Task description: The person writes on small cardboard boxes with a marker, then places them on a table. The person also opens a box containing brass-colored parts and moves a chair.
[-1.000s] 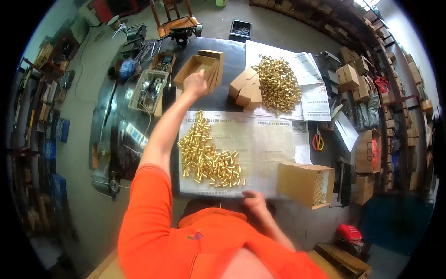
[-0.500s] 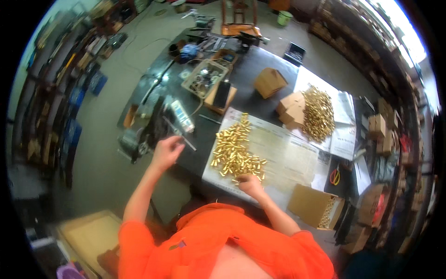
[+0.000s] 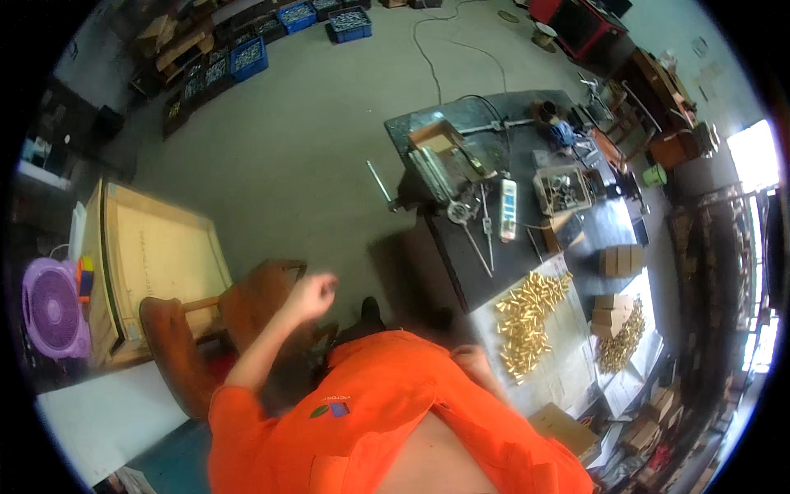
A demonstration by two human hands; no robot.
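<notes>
My left hand (image 3: pixel 311 298) is raised in front of a brown wooden chair (image 3: pixel 255 305), away from the table. Its fingers are curled together, with a small dark spot at their tips that I cannot make out. Beside the table's near edge, close to my waist, is my right hand (image 3: pixel 471 361). Its fingers look curled, and what they hold, if anything, is hidden. To its right, a pile of small brass-coloured cylindrical parts (image 3: pixel 527 325) lies spread on paper sheets (image 3: pixel 568 354). A second heap of brass pieces (image 3: pixel 623 337) lies farther right beside small cardboard boxes (image 3: pixel 611 315).
On the dark table (image 3: pixel 469 276) are a white power strip (image 3: pixel 508 210), metal tools and a plastic bin (image 3: pixel 539 193) of parts. An open cardboard box (image 3: pixel 564 430) stands near my right elbow. At left are a wooden crate (image 3: pixel 164 247) and a purple fan (image 3: pixel 55 309).
The view has swung left, bringing the chair, crate and fan in. My right hand has left the brass pile and drawn back to my waist. My left hand has moved away from the table.
</notes>
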